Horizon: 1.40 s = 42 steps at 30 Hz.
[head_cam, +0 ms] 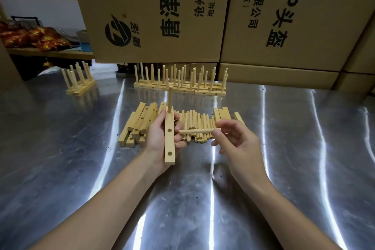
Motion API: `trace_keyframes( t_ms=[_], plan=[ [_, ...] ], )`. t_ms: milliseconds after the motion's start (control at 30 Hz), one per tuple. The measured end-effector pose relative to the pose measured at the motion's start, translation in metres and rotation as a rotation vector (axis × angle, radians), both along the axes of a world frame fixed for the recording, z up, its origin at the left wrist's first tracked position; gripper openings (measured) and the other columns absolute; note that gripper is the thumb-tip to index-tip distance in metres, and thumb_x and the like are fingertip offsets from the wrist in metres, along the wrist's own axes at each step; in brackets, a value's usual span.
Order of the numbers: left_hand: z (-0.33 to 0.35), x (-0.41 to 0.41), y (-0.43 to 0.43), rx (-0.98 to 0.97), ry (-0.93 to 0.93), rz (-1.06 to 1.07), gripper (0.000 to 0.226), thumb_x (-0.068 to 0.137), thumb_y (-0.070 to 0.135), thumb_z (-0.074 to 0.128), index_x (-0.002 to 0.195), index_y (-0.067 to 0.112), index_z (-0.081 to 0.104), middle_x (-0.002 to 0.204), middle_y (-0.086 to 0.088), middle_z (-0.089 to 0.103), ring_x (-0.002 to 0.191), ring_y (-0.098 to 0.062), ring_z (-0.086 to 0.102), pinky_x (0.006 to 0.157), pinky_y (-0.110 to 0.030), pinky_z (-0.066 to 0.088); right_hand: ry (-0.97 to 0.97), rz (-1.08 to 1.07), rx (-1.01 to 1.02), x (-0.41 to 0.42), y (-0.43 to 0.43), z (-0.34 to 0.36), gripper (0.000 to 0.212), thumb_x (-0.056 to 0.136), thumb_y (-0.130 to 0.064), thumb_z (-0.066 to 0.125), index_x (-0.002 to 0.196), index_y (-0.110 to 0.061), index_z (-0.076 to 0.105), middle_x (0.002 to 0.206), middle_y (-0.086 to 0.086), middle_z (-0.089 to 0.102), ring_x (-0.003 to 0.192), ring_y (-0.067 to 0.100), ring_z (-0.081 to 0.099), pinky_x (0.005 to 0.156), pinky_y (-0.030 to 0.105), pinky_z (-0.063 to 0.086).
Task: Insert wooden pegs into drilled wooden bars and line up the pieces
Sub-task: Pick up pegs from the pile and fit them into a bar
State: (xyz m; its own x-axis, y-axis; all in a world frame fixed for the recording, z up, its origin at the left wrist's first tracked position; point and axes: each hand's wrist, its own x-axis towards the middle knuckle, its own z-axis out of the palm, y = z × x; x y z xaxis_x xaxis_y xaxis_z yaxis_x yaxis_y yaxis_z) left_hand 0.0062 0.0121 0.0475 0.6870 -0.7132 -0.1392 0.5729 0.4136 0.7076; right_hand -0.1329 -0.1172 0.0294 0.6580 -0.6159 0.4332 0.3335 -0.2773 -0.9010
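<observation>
Head view, looking forward-down, close over table (60,158).

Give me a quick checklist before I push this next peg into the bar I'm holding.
1. Bar gripped by left hand: ok.
2. New peg pinched by right hand: ok.
3. Middle hole empty and facing up: ok.
4. New peg upright over that hole: not ok; it lies sideways, tip beside the bar.
5. First peg fully seated in the far hole: cannot tell.
</observation>
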Motion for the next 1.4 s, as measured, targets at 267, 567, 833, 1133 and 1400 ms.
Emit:
trace_keyframes(
  t_ms=[267, 567, 833, 1133, 1400],
  plan=[
    [0.009, -0.002, 0.006, -0.077, 0.019, 0.022, 0.045, 0.112, 0.045, 0.040, 0.087, 0.013, 0.059, 0.067, 0.000, 0.045, 0.043, -0.009, 0.038, 0.037, -0.018, 0.029, -0.008, -0.001, -0.103, -0.003, 0.000, -0.002, 0.012, 0.097, -0.011, 0.074, 0.103, -0.021, 0.074, 0.092, 0.003, 0.076, 0.086, 0.027, 0.073, 0.070, 0.035, 0.056],
    [0.009, -0.008, 0.003, -0.060, 0.007, 0.013, 0.045, 0.112, 0.045, 0.041, 0.087, 0.012, 0.058, 0.066, -0.001, 0.044, 0.042, -0.009, 0.038, 0.037, -0.019, 0.030, 0.032, -0.025, -0.184, -0.005, -0.005, -0.004, 0.017, 0.092, -0.005, 0.077, 0.098, -0.020, 0.074, 0.094, -0.001, 0.075, 0.078, 0.012, 0.069, 0.068, 0.033, 0.053],
    [0.004, -0.012, 0.000, 0.009, -0.075, -0.003, 0.043, 0.110, 0.047, 0.046, 0.086, 0.014, 0.059, 0.065, 0.000, 0.046, 0.044, -0.011, 0.040, 0.040, -0.021, 0.029, 0.059, -0.051, -0.287, -0.012, -0.006, -0.004, 0.020, 0.092, -0.010, 0.079, 0.101, -0.027, 0.076, 0.098, -0.005, 0.077, 0.081, 0.013, 0.069, 0.067, 0.030, 0.056],
    [0.002, -0.009, 0.002, 0.021, -0.175, -0.019, 0.039, 0.108, 0.050, 0.048, 0.087, 0.019, 0.059, 0.067, 0.001, 0.048, 0.048, -0.011, 0.041, 0.042, -0.021, 0.031, 0.014, -0.061, -0.422, -0.018, 0.000, 0.004, 0.021, 0.092, -0.011, 0.078, 0.103, -0.029, 0.079, 0.095, -0.006, 0.074, 0.075, 0.019, 0.063, 0.063, 0.021, 0.048],
    [0.001, -0.007, 0.003, 0.068, -0.332, -0.061, 0.042, 0.108, 0.055, 0.048, 0.096, 0.018, 0.063, 0.071, 0.002, 0.052, 0.051, -0.011, 0.046, 0.043, -0.021, 0.035, -0.005, -0.225, -0.660, -0.023, 0.007, 0.008, 0.021, 0.091, -0.011, 0.078, 0.110, -0.021, 0.079, 0.098, -0.011, 0.070, 0.080, 0.017, 0.065, 0.071, 0.022, 0.051]
  ],
)
